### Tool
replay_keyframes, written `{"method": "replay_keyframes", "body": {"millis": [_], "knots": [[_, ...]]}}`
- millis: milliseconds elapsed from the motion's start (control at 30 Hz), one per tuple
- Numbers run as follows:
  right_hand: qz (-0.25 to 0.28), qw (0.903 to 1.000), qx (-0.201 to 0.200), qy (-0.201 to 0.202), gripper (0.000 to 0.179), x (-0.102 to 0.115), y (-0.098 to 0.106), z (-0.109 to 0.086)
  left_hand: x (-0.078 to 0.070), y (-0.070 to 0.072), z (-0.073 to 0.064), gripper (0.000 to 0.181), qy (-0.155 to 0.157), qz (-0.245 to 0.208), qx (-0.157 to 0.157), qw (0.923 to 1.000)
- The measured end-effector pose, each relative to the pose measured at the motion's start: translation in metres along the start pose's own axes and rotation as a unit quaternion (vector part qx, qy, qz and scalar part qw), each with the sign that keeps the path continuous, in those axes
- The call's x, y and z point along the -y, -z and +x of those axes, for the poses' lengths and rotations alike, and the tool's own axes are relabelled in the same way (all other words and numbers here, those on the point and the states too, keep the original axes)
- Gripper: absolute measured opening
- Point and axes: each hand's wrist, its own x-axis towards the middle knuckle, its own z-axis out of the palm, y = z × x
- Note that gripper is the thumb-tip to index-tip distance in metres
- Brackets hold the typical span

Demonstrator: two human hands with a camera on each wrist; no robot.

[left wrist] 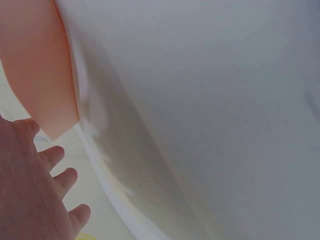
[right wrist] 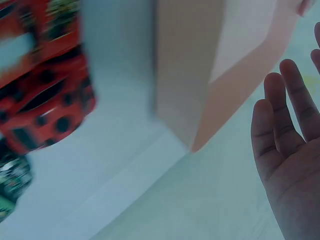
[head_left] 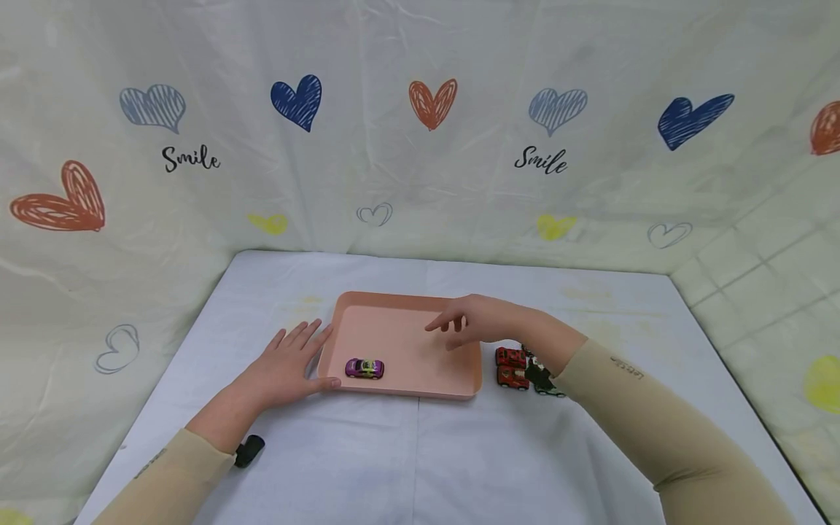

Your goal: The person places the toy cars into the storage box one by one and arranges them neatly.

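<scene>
Placement seems underway: the purple car (head_left: 364, 369) sits inside the near-left corner of the tray (head_left: 407, 350). Our left grip (head_left: 286, 370) is spread; our right grip (head_left: 479, 319) hovers loose, empty. Next likely calls for reaching red cars (head_left: 512, 377) beside the tray's right edge.

Left grip (left wrist: 30, 185) possibly against tray (left wrist: 40, 75)

The head view looks forward and down from the near side. Both wrist views, closer and tilted, share the tray (head_left: 400, 343) with it.
</scene>
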Motion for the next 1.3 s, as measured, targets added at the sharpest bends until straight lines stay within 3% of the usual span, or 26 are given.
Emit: {"method": "replay_keyframes", "body": {"millis": [167, 367, 567, 933, 1300], "knots": [[0.0, 0.9999, -0.014, -0.007, 0.042, -0.027, 0.001, -0.029, 0.0, -0.001, 0.001, 0.106, -0.002, -0.001, -0.002, 1.0], [-0.006, 0.9987, -0.025, -0.045, 0.042, -0.058, 0.002, -0.057, 0.001, -0.004, 0.002, 0.106, -0.001, -0.011, 0.0, 0.9999], [-0.016, 0.9967, -0.03, -0.074, 0.041, -0.073, 0.007, -0.075, 0.004, -0.007, 0.003, 0.107, -0.004, -0.014, -0.004, 0.9999], [-0.033, 0.9926, -0.007, -0.117, 0.037, -0.075, 0.002, -0.073, 0.001, -0.003, 0.002, 0.106, 0.0, -0.013, -0.004, 0.9999], [-0.081, 0.9898, 0.015, -0.116, 0.037, -0.083, -0.01, -0.061, 0.001, -0.004, 0.002, 0.106, 0.0, -0.011, -0.002, 0.9999]]}}
